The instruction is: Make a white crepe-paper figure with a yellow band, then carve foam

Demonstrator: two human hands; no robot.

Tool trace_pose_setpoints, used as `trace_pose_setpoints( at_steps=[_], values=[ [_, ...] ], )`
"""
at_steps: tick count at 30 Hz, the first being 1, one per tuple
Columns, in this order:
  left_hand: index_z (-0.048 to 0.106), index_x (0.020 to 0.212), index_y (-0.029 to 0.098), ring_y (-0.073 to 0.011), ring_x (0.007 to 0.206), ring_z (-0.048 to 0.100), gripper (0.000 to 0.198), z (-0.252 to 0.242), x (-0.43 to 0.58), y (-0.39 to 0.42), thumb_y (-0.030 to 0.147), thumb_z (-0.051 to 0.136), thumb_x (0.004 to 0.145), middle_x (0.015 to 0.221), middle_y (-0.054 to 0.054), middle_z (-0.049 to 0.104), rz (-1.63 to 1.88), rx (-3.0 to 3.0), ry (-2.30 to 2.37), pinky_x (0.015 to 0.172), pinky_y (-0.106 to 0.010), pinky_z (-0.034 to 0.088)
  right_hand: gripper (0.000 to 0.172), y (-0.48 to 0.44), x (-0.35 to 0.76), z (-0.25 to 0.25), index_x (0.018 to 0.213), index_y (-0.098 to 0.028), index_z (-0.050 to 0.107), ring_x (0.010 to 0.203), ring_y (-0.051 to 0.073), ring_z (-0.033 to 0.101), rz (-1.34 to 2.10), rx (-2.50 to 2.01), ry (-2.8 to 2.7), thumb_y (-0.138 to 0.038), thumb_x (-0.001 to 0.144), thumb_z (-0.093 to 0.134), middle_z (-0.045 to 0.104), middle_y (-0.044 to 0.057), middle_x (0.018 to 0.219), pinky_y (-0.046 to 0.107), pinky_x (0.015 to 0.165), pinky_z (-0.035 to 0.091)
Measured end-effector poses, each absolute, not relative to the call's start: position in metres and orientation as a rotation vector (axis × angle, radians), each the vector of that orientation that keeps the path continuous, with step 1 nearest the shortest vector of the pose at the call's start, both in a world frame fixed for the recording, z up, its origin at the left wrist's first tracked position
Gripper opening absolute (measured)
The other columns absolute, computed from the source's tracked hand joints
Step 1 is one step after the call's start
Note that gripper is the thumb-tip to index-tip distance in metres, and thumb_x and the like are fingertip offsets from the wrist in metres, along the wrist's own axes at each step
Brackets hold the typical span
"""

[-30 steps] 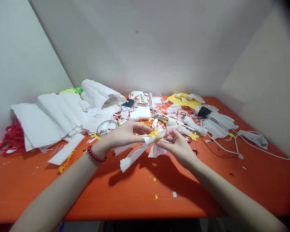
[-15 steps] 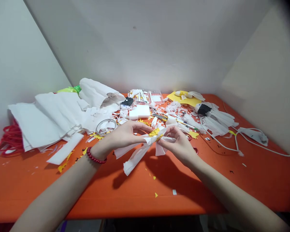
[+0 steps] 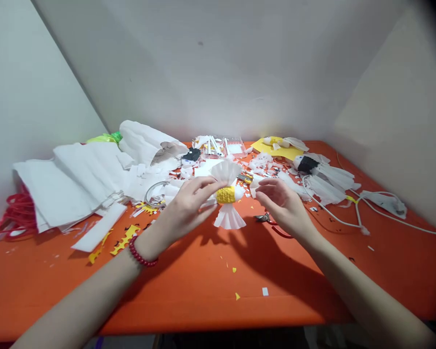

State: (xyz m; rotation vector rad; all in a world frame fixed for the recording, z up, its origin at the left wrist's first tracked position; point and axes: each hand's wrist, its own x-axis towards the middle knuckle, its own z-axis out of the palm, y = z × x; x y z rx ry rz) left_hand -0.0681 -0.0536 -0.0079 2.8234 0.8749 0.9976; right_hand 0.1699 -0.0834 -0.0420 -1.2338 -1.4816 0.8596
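My left hand [image 3: 187, 206], with a red bead bracelet [image 3: 141, 254] on its wrist, pinches a small white paper figure [image 3: 227, 196] by its yellow band, holding it above the orange table [image 3: 189, 286]. The figure's pleated paper fans out above and below the band. A short gap to the right, my right hand [image 3: 285, 203] hovers with fingers loosely curled and apart, holding nothing. Red-handled scissors [image 3: 272, 224] lie on the table just under that hand.
White paper sheets [image 3: 76, 182] pile at the left beside a red cord [image 3: 16, 213]. A tape roll [image 3: 156, 191], scraps, yellow card [image 3: 276, 149], more finished white paper figures [image 3: 325, 177] and a white cable [image 3: 352, 213] crowd the back and right. Walls close in on three sides.
The right hand has let go of the paper and drawn slightly away. The left hand has turned the figure upright, its pleats now fanned out. The scissors under the right hand are uncovered.
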Motion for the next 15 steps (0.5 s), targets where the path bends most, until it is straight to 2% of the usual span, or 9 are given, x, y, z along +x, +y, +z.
trace_pose_setpoints(
  at_steps=[4, 6, 11, 15],
  values=[
    [0.053, 0.115, 0.017, -0.0215, 0.095, 0.057, 0.032, -0.017, -0.070, -0.058, 0.009, 0.053, 0.084, 0.103, -0.011, 0.062, 0.976, 3.049, 0.787, 0.083, -0.039, 0.048, 0.040, -0.088, 0.159, -0.045, 0.106, -0.018, 0.054, 0.079, 0.014, 0.060, 0.976, -1.191, -1.566, -0.044, 0.077, 0.063, 0.062, 0.005, 0.089, 0.029, 0.072, 0.051],
    [0.053, 0.112, 0.016, -0.0209, 0.091, 0.057, 0.029, -0.022, -0.070, -0.060, 0.009, 0.053, 0.084, 0.101, -0.011, 0.062, 0.970, 3.069, 0.776, 0.082, -0.038, 0.048, 0.039, -0.089, 0.152, -0.050, 0.105, -0.018, 0.054, 0.079, 0.015, 0.061, 1.017, -1.181, -1.573, -0.044, 0.077, 0.063, 0.063, 0.006, 0.089, 0.029, 0.072, 0.052],
    [0.052, 0.111, 0.017, -0.0205, 0.094, 0.057, 0.025, -0.036, -0.069, -0.061, 0.014, 0.052, 0.087, 0.104, -0.011, 0.062, 0.927, 3.026, 0.794, 0.085, -0.038, 0.046, 0.034, -0.084, 0.143, -0.064, 0.102, -0.017, 0.054, 0.084, 0.016, 0.062, 1.128, -1.108, -1.555, -0.043, 0.081, 0.058, 0.064, 0.007, 0.094, 0.030, 0.076, 0.052],
    [0.051, 0.112, 0.018, -0.0220, 0.099, 0.056, 0.028, -0.042, -0.074, -0.060, 0.024, 0.057, 0.086, 0.107, -0.011, 0.061, 0.893, 2.981, 0.875, 0.087, -0.039, 0.044, 0.034, -0.080, 0.144, -0.070, 0.102, -0.015, 0.054, 0.086, 0.016, 0.063, 1.183, -1.140, -1.523, -0.041, 0.080, 0.059, 0.064, 0.008, 0.097, 0.030, 0.078, 0.052]
  ],
)
